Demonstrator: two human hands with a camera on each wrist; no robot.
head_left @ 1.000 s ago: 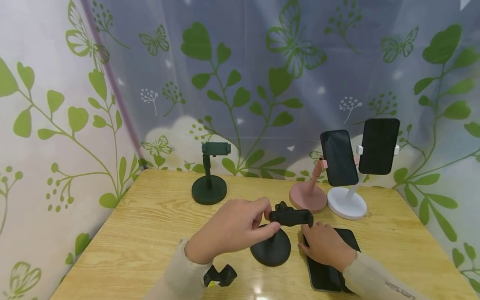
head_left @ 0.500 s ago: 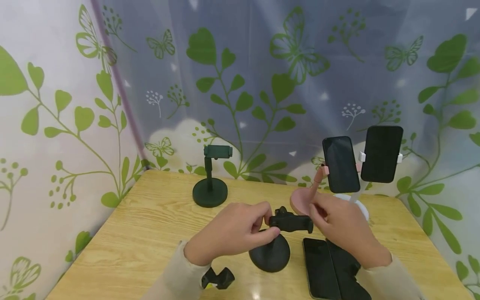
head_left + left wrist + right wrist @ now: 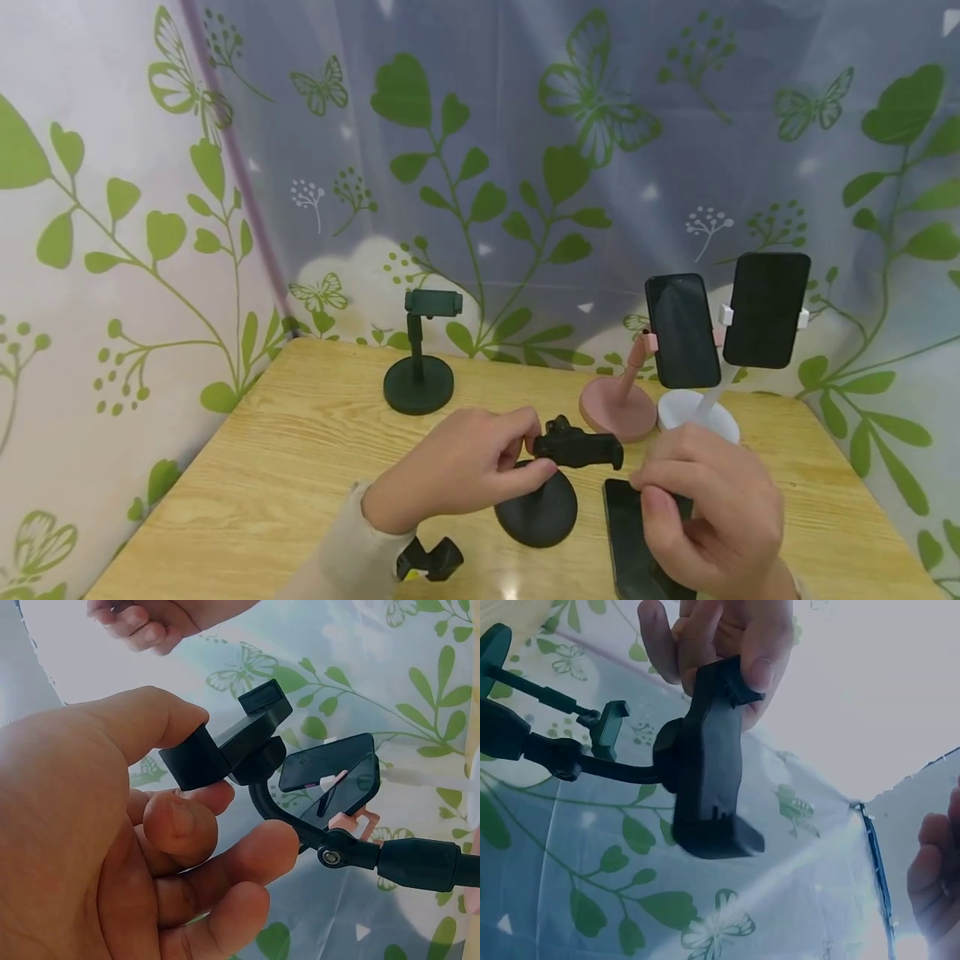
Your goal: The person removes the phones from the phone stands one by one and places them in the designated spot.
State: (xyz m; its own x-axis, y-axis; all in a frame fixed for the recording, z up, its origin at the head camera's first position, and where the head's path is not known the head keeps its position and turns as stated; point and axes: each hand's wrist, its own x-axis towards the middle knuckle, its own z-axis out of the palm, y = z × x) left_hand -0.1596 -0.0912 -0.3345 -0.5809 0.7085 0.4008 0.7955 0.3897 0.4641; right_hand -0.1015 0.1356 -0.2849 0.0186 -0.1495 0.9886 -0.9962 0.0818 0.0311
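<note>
Pale beige left sleeve, angular black wrist camera with yellow mark

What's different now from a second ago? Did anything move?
Yes, the right hand moved: it was down at the flat phone, went forward near the black holder, and now has pulled back toward the person, holding nothing that shows. The left hand still pinches the black holder. The green stand, pink stand and white stand stayed put.

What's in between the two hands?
The black clamp. In the head view, the left hand pinches one end; the other end points toward the right hand, with a gap before it.
</note>
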